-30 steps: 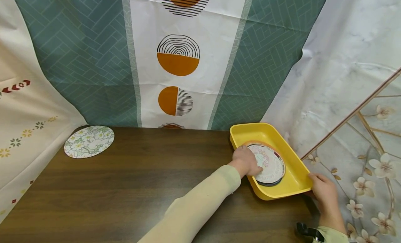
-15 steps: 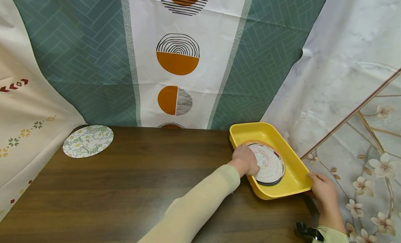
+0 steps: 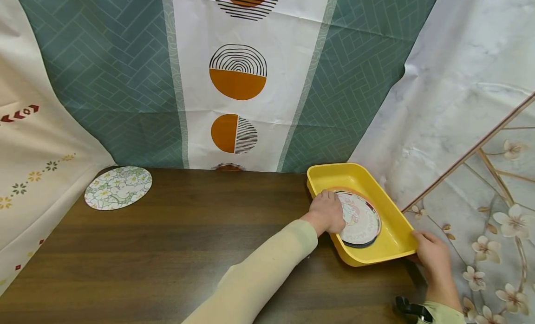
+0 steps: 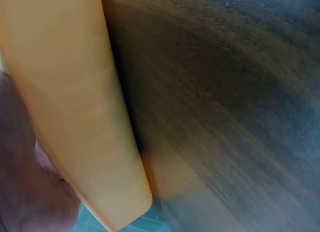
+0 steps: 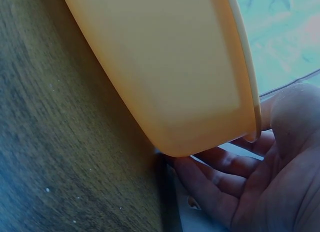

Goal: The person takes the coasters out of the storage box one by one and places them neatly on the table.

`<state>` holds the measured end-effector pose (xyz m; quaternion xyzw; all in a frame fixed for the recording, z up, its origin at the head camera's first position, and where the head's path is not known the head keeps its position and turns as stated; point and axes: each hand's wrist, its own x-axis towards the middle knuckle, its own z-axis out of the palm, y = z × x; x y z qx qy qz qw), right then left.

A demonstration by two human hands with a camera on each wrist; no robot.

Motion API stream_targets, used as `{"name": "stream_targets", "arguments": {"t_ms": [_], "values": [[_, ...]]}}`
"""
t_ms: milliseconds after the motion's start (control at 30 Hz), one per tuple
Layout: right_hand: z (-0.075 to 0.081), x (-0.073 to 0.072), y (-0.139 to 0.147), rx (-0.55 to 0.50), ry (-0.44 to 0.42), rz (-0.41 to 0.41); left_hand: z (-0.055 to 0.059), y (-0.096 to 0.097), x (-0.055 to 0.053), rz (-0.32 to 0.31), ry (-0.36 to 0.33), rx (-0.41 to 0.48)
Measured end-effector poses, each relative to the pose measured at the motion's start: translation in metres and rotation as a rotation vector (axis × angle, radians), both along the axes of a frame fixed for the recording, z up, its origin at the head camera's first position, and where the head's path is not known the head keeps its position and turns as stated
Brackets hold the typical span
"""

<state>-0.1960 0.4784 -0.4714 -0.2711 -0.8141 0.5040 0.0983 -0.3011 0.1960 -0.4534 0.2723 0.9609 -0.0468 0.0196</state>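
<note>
Tray (image 3: pixel 394 238) sits on table (image 3: pixel 188 236), R side. Nearest: R hand (image 3: pixel 433 256) grasps its near R corner, thumb at rim, fingers under. Prob. best to hold that corner firm & level so nothing slides. Next out, L hand (image 3: pixel 328 213) reaches over tray's L side to discs (image 3: pixel 361 222) inside; fingertips hidden, can't tell if they grip or just touch. For a sure hold, I'd get fingertips under the whole stack's edge w/ thumb on top, no dragging on rim. Farther, back L: mat (image 3: pixel 119 189), well apart. Vs 1 s ago: L thumb drawn in off top disc; tray, R hand, mat look unmoved.
</note>
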Motion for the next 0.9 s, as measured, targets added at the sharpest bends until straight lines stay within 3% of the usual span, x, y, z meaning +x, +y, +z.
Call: {"name": "stream_targets", "arguments": {"t_ms": [467, 733, 900], "values": [[0.0, -0.002, 0.002, 0.015, -0.02, 0.035, -0.006, -0.005, -0.009, -0.015, -0.014, 0.174], [0.0, 0.002, 0.005, 0.019, -0.033, 0.039, -0.01, -0.008, -0.007, -0.115, 0.017, 0.26], [-0.002, 0.002, 0.006, 0.008, -0.022, 0.038, -0.013, -0.009, -0.007, -0.122, 0.048, 0.296]]}}
